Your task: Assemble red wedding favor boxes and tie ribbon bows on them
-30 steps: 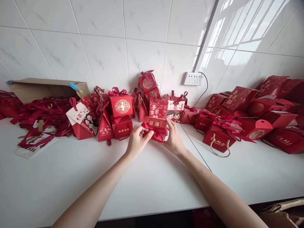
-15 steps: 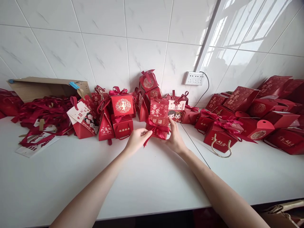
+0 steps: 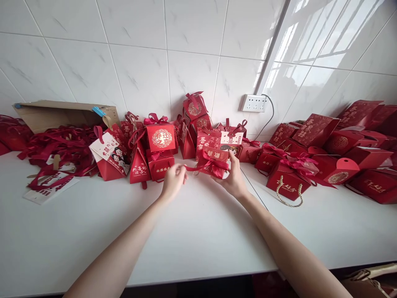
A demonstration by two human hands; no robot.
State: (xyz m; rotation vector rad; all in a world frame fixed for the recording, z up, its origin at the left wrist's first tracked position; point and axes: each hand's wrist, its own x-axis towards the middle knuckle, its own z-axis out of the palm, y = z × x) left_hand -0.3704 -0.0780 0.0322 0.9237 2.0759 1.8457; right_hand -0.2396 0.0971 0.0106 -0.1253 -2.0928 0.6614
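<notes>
A small red gift box (image 3: 217,154) with gold lettering is tilted in my right hand (image 3: 233,177), whose fingers grip its right side. Around the box runs a dark red satin ribbon (image 3: 218,164), tied in a bow at the front. One ribbon tail stretches left to my left hand (image 3: 174,180), which pinches its end with the fingers curled. Close to my left hand stands a pair of stacked red boxes (image 3: 160,138). Just behind the held box are a red box with white lettering (image 3: 204,138) and a white card with cartoon figures (image 3: 231,140).
A tangle of red ribbons (image 3: 66,145) lies at the left before an open cardboard box (image 3: 68,109). Finished-looking boxes line the wall. A rope-handled red box (image 3: 287,182) and a heap of red boxes (image 3: 341,140) are at the right. A power strip (image 3: 253,103) hangs on the tiles.
My left hand has moved slightly left, drawing the ribbon tail out sideways; before, it hung down. The gift box has shifted right and tilted in my right hand.
</notes>
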